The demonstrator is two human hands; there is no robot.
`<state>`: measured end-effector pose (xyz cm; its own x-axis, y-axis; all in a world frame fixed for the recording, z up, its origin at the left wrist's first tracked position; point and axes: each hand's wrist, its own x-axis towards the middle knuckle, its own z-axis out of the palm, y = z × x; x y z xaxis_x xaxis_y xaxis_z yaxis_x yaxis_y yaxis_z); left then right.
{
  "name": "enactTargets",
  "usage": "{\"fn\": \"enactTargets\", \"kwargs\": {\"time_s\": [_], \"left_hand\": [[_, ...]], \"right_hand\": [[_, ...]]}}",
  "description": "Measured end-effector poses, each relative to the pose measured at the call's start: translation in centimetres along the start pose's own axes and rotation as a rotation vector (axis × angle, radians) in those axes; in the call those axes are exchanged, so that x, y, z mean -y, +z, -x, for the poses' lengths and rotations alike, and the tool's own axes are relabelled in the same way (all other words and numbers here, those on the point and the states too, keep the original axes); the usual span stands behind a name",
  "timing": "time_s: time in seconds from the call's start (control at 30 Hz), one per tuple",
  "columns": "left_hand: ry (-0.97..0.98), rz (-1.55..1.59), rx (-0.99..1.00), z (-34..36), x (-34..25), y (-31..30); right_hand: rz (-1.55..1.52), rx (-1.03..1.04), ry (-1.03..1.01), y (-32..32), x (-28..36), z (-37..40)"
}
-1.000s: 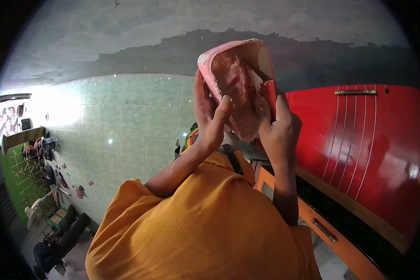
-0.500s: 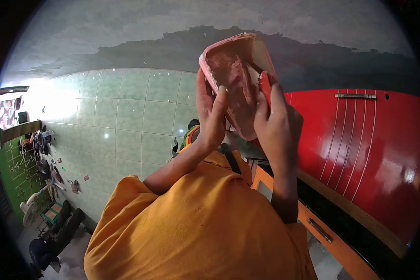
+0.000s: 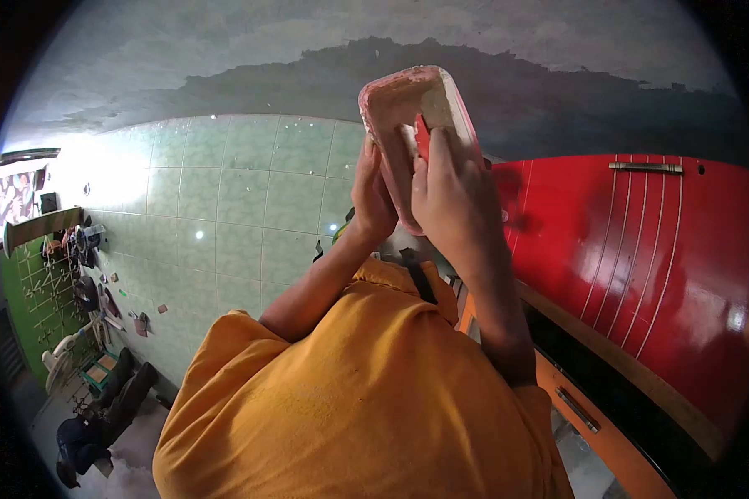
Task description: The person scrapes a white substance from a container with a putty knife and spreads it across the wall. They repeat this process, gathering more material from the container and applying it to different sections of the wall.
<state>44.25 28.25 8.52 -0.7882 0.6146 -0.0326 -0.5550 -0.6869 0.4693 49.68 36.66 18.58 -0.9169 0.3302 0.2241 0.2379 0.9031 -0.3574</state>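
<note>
A pink rectangular plastic tub [image 3: 381, 98], tilted towards me, is coated inside with pale, paste-like residue. My left hand [image 3: 373, 195] grips its left side, with the fingers partly hidden against the wall of the tub. Over the tub's right side, my right hand [image 3: 462, 195] is closed round a red-handled scraper [image 3: 423, 137]. Its pale blade [image 3: 409, 137] reaches down into the tub's inside; how far it touches the residue is hard to see.
Beyond the tub spreads a grey surface [image 3: 225, 58] with a darker, ragged-edged band. Green tiles [image 3: 241, 191] speckled with white bits lie to the left. A glossy red panel with a handle [image 3: 574, 216] and an orange drawer [image 3: 591, 424] are at the right. A person [image 3: 83, 445] is at lower left.
The scraper and my right hand have moved left and up across the tub. The tub has turned slightly, and my left thumb no longer shows over its rim.
</note>
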Motion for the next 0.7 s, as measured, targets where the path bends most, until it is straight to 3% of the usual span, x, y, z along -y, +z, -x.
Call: {"fn": "enactTargets", "kwargs": {"time_s": [0.1,0.23,0.27,0.37,0.5,0.57,0.63,0.7], "left_hand": [[-0.032,0.027,-0.015,0.1,-0.1,0.0],[-0.067,0.051,-0.035,0.4,-0.5,0.3],[-0.058,0.025,-0.018,0.3,-0.4,0.0],[-0.015,-0.019,0.047,0.2,0.3,-0.7],[0.069,-0.215,0.076,0.3,0.3,-0.6],[0.127,-0.345,0.128,0.8,0.2,-0.7],[0.013,-0.147,0.088,0.7,0.4,-1.2],[0.029,-0.145,0.090,0.8,0.4,-1.4]], "right_hand": [[-0.106,-0.077,0.014,0.9,-0.3,-0.5],[-0.154,0.114,0.295,-3.4,0.8,-1.1],[-0.231,0.076,0.287,-3.8,1.0,-0.9],[-0.165,-0.051,0.002,-1.2,0.5,0.0],[-0.287,0.039,0.147,0.8,0.5,0.9],[-0.224,-0.083,0.049,1.7,0.1,1.2],[-0.217,-0.091,0.036,2.0,-0.4,1.1],[-0.135,-0.145,-0.023,2.5,-0.9,1.1]]}}
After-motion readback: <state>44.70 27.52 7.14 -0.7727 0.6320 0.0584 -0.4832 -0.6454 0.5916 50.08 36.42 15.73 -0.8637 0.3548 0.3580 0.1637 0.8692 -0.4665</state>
